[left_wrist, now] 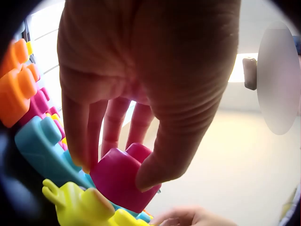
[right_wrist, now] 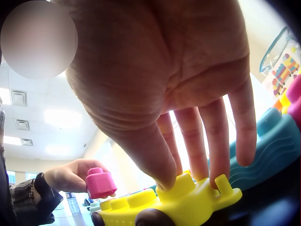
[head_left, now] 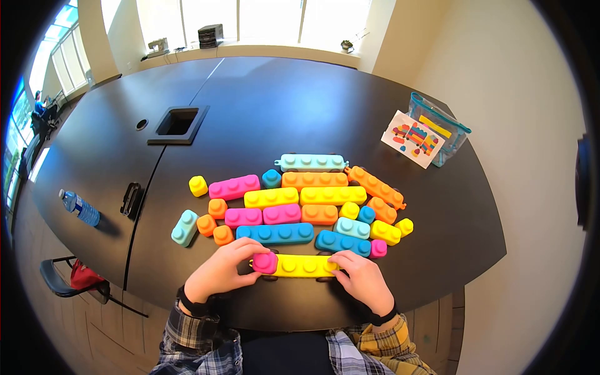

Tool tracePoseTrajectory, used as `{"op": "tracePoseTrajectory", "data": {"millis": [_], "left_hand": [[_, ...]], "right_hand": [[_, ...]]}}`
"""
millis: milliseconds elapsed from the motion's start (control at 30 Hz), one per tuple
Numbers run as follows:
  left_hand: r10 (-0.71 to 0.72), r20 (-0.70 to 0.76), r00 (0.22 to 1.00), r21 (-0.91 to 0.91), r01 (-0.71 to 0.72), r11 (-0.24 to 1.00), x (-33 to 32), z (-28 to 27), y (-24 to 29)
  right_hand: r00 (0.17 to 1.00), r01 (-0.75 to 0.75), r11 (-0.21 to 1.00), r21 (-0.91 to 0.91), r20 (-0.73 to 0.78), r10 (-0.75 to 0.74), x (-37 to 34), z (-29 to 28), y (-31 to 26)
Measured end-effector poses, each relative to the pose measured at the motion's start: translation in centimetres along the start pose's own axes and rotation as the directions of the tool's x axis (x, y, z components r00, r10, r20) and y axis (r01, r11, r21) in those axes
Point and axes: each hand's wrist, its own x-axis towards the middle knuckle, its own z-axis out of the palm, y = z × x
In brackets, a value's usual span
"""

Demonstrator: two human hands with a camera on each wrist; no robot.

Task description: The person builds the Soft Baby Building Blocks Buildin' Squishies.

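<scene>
My left hand [head_left: 220,270] pinches a small pink one-stud block [head_left: 265,263] between thumb and fingers. In the right wrist view the pink block [right_wrist: 100,184] is held above the far end of a yellow wheeled train base [right_wrist: 188,207]. From the head camera it overlaps the left end of that yellow base [head_left: 305,267], which stands lengthwise near me on dark wheels. At its other end my right hand [head_left: 364,278] grips the base, thumb on the near side and fingers on the far side. Just beyond lie two long blue blocks [head_left: 275,234].
Orange, yellow, pink and blue blocks spread across the dark table [head_left: 262,112]. Behind them stand a light-blue wheeled base [head_left: 311,163] and an orange one [head_left: 377,187]. A picture card [head_left: 412,139] leans on a clear zip bag [head_left: 447,134]. A water bottle [head_left: 81,209] lies at left.
</scene>
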Motion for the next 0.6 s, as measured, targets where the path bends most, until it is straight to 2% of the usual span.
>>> {"op": "tracePoseTrajectory", "data": {"millis": [433, 600], "left_hand": [[-0.066, -0.029, 0.997, 0.072, 0.068, 0.995, -0.2, 2.1, -0.3], [-0.094, -0.112, 0.989, 0.073, 0.102, 0.992, -0.5, 2.8, 0.2]], "right_hand": [[1.000, 0.001, 1.000, 0.010, -0.003, -0.001, 0.1, 0.1, -0.2], [1.000, -0.007, 1.000, 0.013, -0.004, 0.007, 0.1, 0.1, -0.2]]}}
